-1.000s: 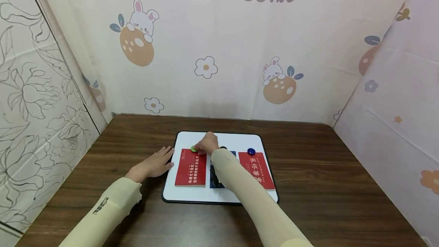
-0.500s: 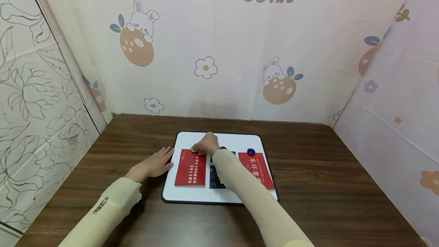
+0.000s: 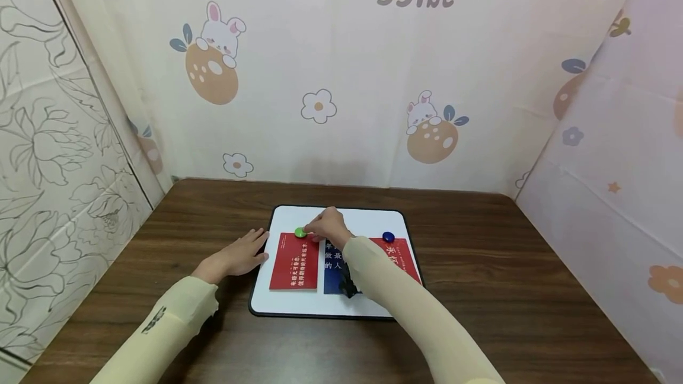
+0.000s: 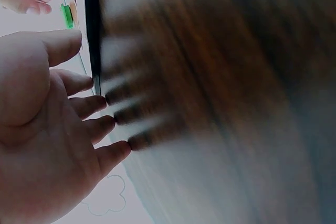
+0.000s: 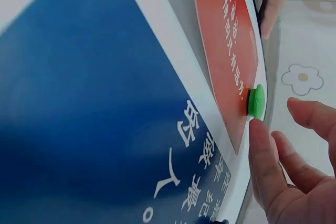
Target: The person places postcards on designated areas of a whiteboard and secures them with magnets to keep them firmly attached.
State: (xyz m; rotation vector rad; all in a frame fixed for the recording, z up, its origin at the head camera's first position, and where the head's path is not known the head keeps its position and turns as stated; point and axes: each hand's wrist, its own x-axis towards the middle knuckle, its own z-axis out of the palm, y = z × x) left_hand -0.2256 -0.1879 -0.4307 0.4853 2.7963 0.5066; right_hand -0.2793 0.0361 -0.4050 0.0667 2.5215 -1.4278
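Note:
A whiteboard [image 3: 288, 304] with a black rim lies on the table. My left hand [image 3: 240, 253] rests flat on the wood with its fingertips at the board's left edge; in the left wrist view the palm [image 4: 47, 119] and spread fingers show. A round green magnet [image 3: 300, 233] sits at the top of the left red card [image 3: 293, 265]. Just right of that magnet is my right hand [image 3: 329, 227]; in the right wrist view its fingers [image 5: 265, 166] are parted, one tip close by the green magnet [image 5: 256, 102], with nothing between them.
A blue card [image 3: 332, 280] lies mid-board, partly under the right sleeve [image 3: 379, 271] in the head view. Another red card [image 3: 408, 256] with a dark blue magnet [image 3: 388, 236] at its top is to the right. A patterned curtain [image 3: 320, 153] hangs behind the table [image 3: 480, 289].
My right hand has let go of the green magnet and shifted slightly right, uncovering more of it and of the blue card's lettering. The left hand stays at the board's edge.

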